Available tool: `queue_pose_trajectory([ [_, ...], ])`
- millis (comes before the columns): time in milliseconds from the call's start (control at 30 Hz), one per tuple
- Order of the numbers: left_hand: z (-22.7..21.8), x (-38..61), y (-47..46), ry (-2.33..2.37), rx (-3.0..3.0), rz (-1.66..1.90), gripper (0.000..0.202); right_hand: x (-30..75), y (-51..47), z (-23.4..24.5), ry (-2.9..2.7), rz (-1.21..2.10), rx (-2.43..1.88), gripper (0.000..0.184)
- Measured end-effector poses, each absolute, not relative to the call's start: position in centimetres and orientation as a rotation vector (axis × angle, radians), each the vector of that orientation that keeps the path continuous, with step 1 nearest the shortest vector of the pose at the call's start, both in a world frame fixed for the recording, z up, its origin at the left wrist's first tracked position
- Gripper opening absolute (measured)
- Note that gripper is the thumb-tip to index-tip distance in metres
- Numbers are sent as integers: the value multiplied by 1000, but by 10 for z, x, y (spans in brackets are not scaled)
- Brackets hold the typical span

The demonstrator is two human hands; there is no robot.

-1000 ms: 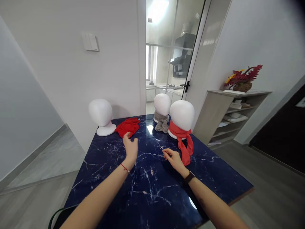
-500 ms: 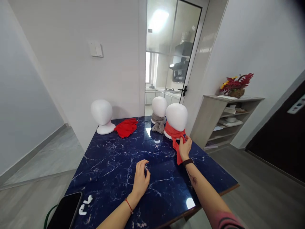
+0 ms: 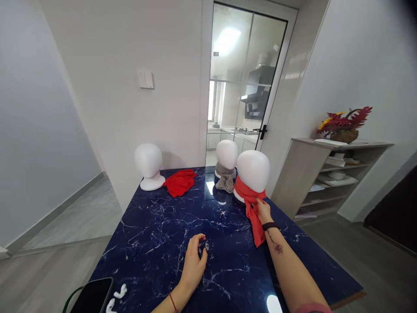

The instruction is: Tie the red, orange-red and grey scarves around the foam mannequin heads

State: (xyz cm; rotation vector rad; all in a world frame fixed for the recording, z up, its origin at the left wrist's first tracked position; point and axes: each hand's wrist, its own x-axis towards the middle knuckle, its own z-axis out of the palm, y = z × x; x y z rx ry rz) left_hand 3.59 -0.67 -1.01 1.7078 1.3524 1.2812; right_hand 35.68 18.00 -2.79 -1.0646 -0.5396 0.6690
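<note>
Three white foam heads stand at the far side of a dark blue marble table (image 3: 156, 226). The nearest head (image 3: 253, 170) wears a red scarf (image 3: 254, 208) whose ends hang down onto the table. My right hand (image 3: 263, 210) pinches this scarf just below its knot. A second head (image 3: 227, 154) behind it wears a grey scarf (image 3: 225, 181). At the far left the third head (image 3: 148, 161) is bare, with a loose red scarf (image 3: 180, 182) lying beside it. My left hand (image 3: 194, 261) rests on the table with fingers loosely curled, holding nothing.
A black phone (image 3: 93, 295) and white earbuds (image 3: 117, 294) lie at the table's near left corner. A shelf unit (image 3: 329, 174) with a flower basket (image 3: 345, 126) stands to the right. A glass door (image 3: 247, 87) opens to a kitchen behind the table.
My left hand drew back from the loose red scarf to the table's middle. My right hand reached forward and took hold of the red scarf on the nearest head.
</note>
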Motion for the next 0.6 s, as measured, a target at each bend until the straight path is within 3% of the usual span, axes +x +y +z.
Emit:
queue_pose_trajectory([
  [600, -6, 34, -7, 1351, 1696, 1358, 29, 281, 138, 26, -628, 951, -740, 17],
])
